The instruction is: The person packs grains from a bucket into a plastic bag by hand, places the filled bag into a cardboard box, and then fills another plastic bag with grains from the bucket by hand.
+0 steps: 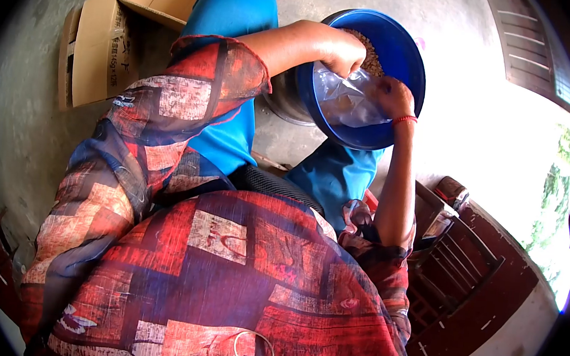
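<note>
A clear plastic bag [346,101] is spread between my hands inside the mouth of a round blue-lined bucket [409,61]. My left hand [344,53] reaches in from the left with curled fingers closed on the bag's upper edge. On the opposite side, my right hand [394,98], with a red cord at the wrist, grips the bag's other edge; its fingertips are partly in shadow. Small tan-brown pieces, like nuts or grains [371,60], lie in the bucket behind the bag. I cannot tell whether the bag holds anything.
Open cardboard boxes [99,49] stand on the concrete floor [35,61] at the upper left. My blue-trousered knees [234,9] flank the bucket. A slatted wooden chair [457,263] is at the lower right, near a bright doorway [491,153].
</note>
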{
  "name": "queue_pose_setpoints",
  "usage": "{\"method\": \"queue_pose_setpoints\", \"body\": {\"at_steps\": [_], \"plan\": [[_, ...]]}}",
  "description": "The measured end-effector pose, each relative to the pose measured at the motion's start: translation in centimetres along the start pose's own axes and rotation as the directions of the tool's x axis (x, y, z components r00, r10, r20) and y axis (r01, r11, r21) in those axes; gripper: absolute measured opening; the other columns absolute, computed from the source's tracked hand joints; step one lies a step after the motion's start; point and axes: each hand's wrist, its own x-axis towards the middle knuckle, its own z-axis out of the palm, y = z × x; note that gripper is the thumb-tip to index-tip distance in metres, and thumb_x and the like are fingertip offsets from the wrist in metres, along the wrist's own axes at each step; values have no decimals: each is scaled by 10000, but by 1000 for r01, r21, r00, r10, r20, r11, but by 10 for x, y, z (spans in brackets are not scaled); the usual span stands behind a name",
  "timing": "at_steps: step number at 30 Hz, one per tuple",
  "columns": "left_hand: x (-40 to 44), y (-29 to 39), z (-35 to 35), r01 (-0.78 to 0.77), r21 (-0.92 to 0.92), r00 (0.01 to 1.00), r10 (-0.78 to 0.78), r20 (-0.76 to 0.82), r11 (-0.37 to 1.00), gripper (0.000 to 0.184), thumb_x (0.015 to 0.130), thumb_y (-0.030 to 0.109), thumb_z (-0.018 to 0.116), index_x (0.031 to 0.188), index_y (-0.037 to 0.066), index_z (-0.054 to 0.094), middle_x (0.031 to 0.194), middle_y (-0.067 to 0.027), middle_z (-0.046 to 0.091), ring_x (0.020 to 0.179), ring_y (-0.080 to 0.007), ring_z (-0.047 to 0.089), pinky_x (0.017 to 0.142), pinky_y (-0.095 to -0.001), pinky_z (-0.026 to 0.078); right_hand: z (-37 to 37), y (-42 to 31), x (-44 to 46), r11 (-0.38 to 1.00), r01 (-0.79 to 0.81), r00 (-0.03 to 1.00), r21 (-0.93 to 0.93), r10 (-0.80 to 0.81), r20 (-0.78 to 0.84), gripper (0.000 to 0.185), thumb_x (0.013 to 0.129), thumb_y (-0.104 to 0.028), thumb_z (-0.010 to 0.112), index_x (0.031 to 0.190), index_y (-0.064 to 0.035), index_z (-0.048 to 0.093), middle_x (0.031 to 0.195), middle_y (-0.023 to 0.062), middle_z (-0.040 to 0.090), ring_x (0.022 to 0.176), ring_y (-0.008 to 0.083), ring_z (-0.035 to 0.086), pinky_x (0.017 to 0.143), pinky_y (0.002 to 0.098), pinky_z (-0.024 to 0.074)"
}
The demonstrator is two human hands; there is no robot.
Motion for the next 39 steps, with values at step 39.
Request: {"method": "queue_pose_setpoints", "body": {"at_steps": [39], "plan": [[9,23,17,41,296,998,-56,41,954,213,600,-25,545,772,47,647,788,-135,621,735,-284,595,627,-384,469,46,-41,90,-508,-576,816,640,-314,485,278,829,-241,447,927,12,510,835,128,578,735,262,567,668,362,491]]}}
